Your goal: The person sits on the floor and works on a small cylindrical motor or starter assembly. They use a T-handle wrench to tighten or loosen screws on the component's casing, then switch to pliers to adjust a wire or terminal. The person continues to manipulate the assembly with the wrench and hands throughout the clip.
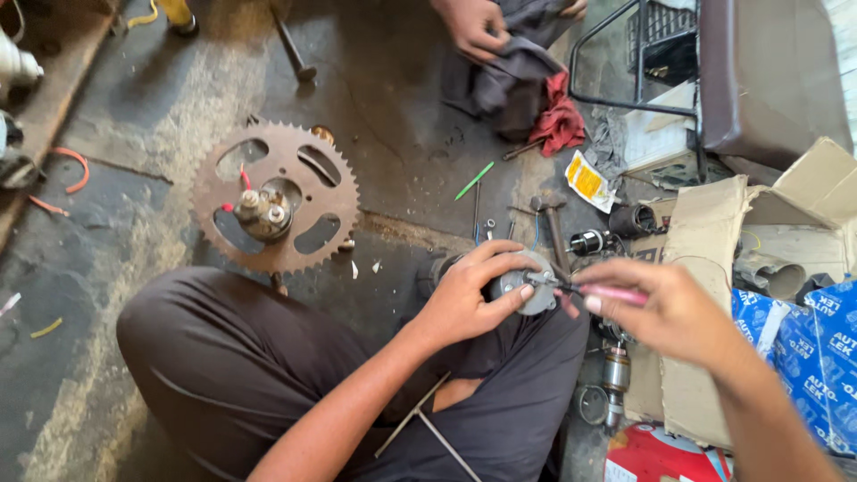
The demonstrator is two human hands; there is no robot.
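Grey metal motor part (pixel 527 281) sits over the person's knee, clasped in the left hand (pixel 464 299); the right hand (pixel 665 312) pinches a pink-handled tool (pixel 607 292) against it. Farther off on the floor lies a rusty sprocket (pixel 275 198).

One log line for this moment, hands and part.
left hand: holds round grey metal part | right hand: pink-handled tool, tip on part | sprocket: on floor
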